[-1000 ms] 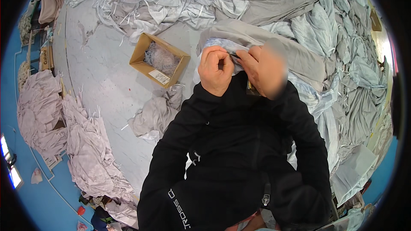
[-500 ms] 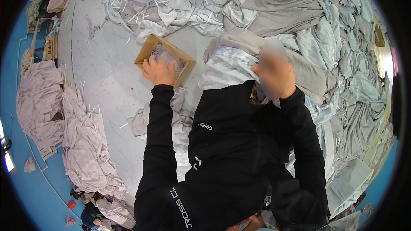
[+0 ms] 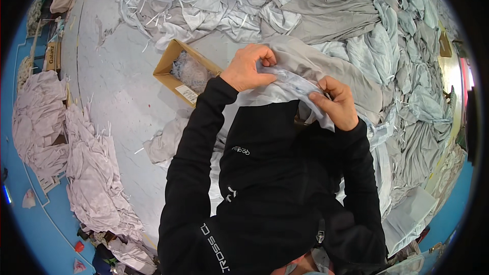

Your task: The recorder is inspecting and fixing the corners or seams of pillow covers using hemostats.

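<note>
A thin, see-through plastic bag (image 3: 293,82) is held up between both hands, just over a soft grey cloth garment (image 3: 305,58) lying in front of the person. The left hand (image 3: 248,67) is closed around one end of the bag, with the fingers curled over it. The right hand (image 3: 336,104) is pinching the other end between thumb and fingers. The bag is stretched long from upper left to lower right, and its right end points down toward the person. It looks as if the work is only partly done: the bag is gripped, but nothing seems to be inside it yet. An open brown cardboard box (image 3: 175,66) with more clear bags is seen near the left hand. Big heaps of grey clothes (image 3: 397,51) are spread all around.
</note>
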`<state>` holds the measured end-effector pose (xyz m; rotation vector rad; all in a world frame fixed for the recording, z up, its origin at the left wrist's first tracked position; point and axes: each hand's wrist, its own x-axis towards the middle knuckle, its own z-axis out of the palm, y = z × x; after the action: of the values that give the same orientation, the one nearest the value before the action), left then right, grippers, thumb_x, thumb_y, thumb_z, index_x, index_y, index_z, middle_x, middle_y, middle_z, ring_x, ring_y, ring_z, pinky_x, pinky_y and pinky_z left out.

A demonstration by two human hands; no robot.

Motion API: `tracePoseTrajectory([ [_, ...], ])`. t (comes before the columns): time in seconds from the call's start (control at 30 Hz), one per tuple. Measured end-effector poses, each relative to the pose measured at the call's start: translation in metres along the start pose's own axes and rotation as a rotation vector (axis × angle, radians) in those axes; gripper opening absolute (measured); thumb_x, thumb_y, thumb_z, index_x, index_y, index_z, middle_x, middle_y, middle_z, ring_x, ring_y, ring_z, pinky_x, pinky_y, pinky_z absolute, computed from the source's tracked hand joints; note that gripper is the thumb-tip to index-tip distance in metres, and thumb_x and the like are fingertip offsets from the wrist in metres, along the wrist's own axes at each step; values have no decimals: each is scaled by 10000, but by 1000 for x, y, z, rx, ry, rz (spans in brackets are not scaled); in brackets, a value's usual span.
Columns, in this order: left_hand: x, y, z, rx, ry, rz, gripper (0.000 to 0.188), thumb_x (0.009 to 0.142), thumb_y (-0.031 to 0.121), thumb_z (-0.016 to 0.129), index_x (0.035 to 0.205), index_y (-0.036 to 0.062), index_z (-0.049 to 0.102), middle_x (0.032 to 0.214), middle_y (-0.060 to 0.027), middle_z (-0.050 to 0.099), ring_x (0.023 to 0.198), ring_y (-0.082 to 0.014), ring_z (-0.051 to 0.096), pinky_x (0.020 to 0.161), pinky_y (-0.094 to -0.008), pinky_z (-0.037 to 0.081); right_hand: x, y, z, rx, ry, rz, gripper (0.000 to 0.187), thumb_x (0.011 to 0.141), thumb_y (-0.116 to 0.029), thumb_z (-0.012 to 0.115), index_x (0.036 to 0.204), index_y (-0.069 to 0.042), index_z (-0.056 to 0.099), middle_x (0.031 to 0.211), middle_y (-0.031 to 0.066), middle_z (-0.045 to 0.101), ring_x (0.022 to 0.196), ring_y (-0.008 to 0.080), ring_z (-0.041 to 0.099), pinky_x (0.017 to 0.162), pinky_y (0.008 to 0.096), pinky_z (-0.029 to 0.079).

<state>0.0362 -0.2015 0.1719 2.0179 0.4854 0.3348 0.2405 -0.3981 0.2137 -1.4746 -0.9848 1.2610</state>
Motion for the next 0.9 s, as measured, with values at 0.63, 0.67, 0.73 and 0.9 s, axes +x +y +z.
tracePoseTrajectory([
  [0.63,-35,-75,-4,-125,-131,-340,608,857,339,763,1320,9,550,1212,-80,614,1067,-160,556,954,-302,441,-121,10,-116,-189,221,69,193,851,-87,694,805,-68,508,738,-92,419,684,20,343,618,205,260],
  [0.67,-34,-72,-2,-127,-134,-340,608,857,339,763,1320,9,550,1212,-80,614,1067,-160,556,954,-302,441,-125,13,-122,-155,239,60,184,859,-75,695,812,-63,517,742,-92,425,689,17,345,620,204,263],
  [0.73,-36,-63,4,-433,-19,-563,465,937,345,688,1233,-6,616,1133,-57,653,1027,-136,567,924,-279,444,-133,24,-128,-176,263,78,178,864,-88,701,835,-63,527,751,-95,428,695,17,352,627,199,268],
  [0.9,-59,-41,3,-439,134,-628,295,924,243,709,1065,-17,702,948,-38,688,908,-96,593,816,-246,472,-143,46,-142,-284,272,160,148,889,-127,694,879,-58,564,781,-98,470,724,23,381,665,195,297],
])
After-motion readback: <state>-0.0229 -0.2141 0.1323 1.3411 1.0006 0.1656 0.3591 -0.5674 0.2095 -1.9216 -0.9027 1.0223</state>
